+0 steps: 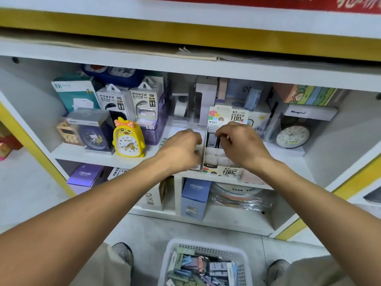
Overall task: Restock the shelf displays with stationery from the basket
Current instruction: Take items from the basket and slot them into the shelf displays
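Currently both hands are up at the middle shelf (86,155) of the white unit. My left hand (181,147) sits against the left side wall of the white cardboard display box (221,162), fingers curled in toward the box; I cannot tell whether they actually grip the wall or only press on it. My right hand (240,144) is over the open top of the same box, fingers bent down and pinching a small dark packet (212,139) that stands in the rear of the box, just in front of the printed header card. The nearer cells of the box show bare white dividers.

White plastic basket (206,246) stands on the floor below, between my two shoes, well apart from the display box. It holds a loose heap of small stationery packs (198,269) in blue, green, pink and white.

Left of the hands on the same shelf: a yellow duck alarm clock (128,139), upright, and behind it two boxed power banks (127,102).
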`<action>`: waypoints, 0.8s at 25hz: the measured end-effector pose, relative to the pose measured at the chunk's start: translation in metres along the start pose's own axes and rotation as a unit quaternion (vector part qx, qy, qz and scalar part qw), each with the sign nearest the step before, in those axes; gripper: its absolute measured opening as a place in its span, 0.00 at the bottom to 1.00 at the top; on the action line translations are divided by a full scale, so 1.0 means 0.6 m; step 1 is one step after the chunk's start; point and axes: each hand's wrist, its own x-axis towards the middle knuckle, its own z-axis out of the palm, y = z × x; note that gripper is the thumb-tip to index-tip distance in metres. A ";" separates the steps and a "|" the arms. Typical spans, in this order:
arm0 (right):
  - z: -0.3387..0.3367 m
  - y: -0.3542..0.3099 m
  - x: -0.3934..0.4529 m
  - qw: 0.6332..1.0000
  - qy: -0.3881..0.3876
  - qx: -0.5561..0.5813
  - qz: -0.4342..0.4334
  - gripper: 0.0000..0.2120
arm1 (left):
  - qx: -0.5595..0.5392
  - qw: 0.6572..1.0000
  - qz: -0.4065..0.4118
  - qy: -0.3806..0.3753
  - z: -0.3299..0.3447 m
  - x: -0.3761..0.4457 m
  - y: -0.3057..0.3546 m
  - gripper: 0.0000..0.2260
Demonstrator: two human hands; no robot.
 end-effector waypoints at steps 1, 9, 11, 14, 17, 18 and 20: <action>-0.001 -0.008 -0.017 0.999 -0.017 0.032 0.022 0.13 | -0.018 1.000 0.009 0.016 0.005 -0.015 0.000 0.14; 0.162 0.011 -0.244 0.897 -0.429 -0.011 0.105 0.13 | 0.067 0.936 0.036 -0.345 0.213 -0.122 0.001 0.05; 0.230 0.038 -0.307 0.878 -0.459 -0.014 0.137 0.13 | 0.113 0.911 0.046 -0.393 0.285 -0.144 -0.003 0.10; 0.310 0.076 -0.398 0.855 -0.486 -0.004 0.180 0.15 | 0.132 0.895 0.031 -0.425 0.375 -0.184 -0.021 0.10; 0.366 0.102 -0.466 0.853 -0.479 0.019 0.207 0.16 | 0.133 0.890 0.022 -0.436 0.454 -0.221 -0.062 0.15; 0.382 0.108 -0.480 0.857 -0.468 0.024 0.215 0.18 | 0.133 0.890 0.016 -0.435 0.474 -0.232 -0.076 0.19; 0.404 0.109 -0.496 0.859 -0.443 0.044 0.252 0.24 | 0.140 0.896 0.003 -0.422 0.503 -0.252 -0.100 0.25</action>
